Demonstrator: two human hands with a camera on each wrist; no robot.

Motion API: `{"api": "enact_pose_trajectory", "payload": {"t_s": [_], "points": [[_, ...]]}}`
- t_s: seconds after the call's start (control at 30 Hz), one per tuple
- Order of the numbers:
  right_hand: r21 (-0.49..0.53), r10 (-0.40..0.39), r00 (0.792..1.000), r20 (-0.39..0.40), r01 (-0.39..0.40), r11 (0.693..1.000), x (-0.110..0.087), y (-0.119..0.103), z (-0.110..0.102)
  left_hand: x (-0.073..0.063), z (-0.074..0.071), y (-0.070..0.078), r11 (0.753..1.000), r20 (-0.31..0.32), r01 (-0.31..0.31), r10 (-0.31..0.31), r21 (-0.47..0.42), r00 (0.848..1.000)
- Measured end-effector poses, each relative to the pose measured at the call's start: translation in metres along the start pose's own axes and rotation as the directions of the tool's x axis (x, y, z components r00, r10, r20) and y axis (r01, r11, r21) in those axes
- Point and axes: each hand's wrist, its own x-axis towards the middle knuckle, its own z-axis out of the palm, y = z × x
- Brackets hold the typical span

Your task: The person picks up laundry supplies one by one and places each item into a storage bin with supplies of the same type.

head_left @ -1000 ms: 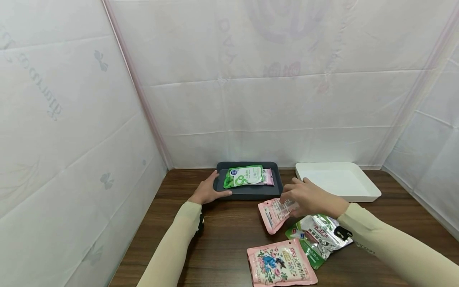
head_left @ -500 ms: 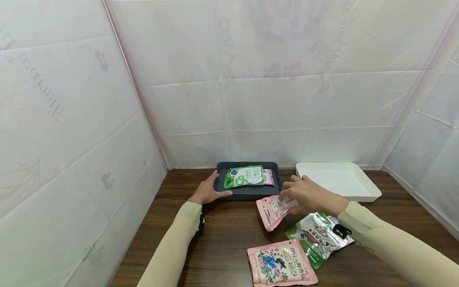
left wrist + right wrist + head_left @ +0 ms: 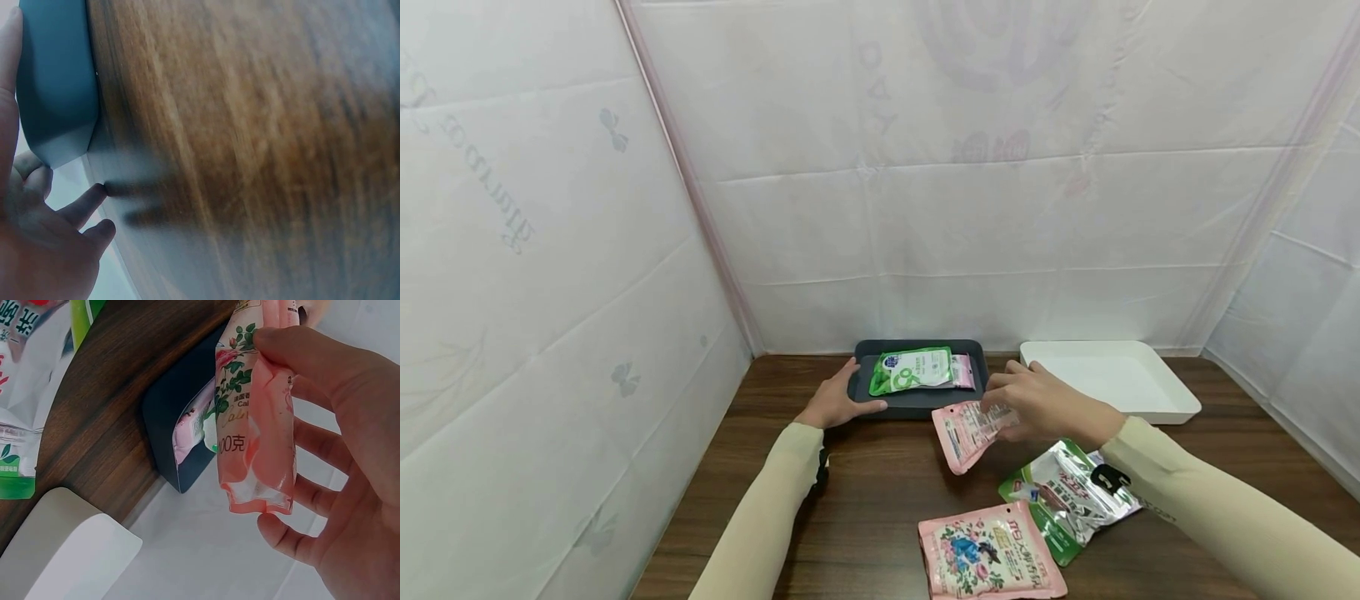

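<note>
My right hand (image 3: 1048,406) pinches a pink pouch (image 3: 958,433) just in front of the dark grey tray (image 3: 917,412), close to its front right corner. In the right wrist view the thumb presses the near face of the pouch (image 3: 269,437), and the other fingers are behind it. Roses and green leaves are printed on its side. My left hand (image 3: 833,403) spreads around the front left corner of the tray, thumb along the front wall and fingers at the left side. Inside the tray, a green and white pouch (image 3: 917,369) lies over a pink packet (image 3: 962,372).
A white tray (image 3: 1165,414) stands at the back right. On the wooden table, a flowered pink pouch (image 3: 988,550) lies at the front, overlapping a silver and green pouch (image 3: 1067,492) to its right. White sheeting (image 3: 955,250) hangs behind and at both sides.
My right hand and the pink pouch have shifted slightly left and away from me, up to the tray's front wall. The left hand stays at the tray corner.
</note>
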Motion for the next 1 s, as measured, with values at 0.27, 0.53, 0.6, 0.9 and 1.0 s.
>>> {"api": "enact_pose_trajectory", "payload": {"t_s": [0.27, 0.53, 0.6, 0.9, 1.0], "points": [[0.006, 0.024, 1.000, -0.014, -0.024, 1.000, 0.004, 0.001, 0.000, -0.001, -0.001, 0.000, 1.000, -0.001, 0.000, 0.000, 0.002, 1.000], [0.000, 0.025, 0.998, -0.064, -0.025, 1.000, 0.012, 0.007, 0.000, -0.002, -0.004, 0.001, 1.000, 0.006, 0.003, -0.003, 0.000, 1.000], [-0.003, 0.028, 0.997, -0.072, -0.028, 1.000, 0.014, 0.008, 0.000, -0.001, -0.004, 0.000, 1.000, 0.004, 0.003, -0.003, -0.002, 1.000], [-0.010, 0.048, 0.995, -0.084, -0.049, 0.999, 0.021, 0.014, 0.001, -0.002, -0.003, 0.000, 1.000, 0.004, 0.010, -0.010, -0.001, 1.000], [-0.018, 0.050, 0.995, -0.089, -0.052, 0.999, 0.023, 0.015, 0.002, -0.001, -0.003, 0.000, 1.000, 0.002, 0.011, -0.011, 0.010, 1.000]]}}
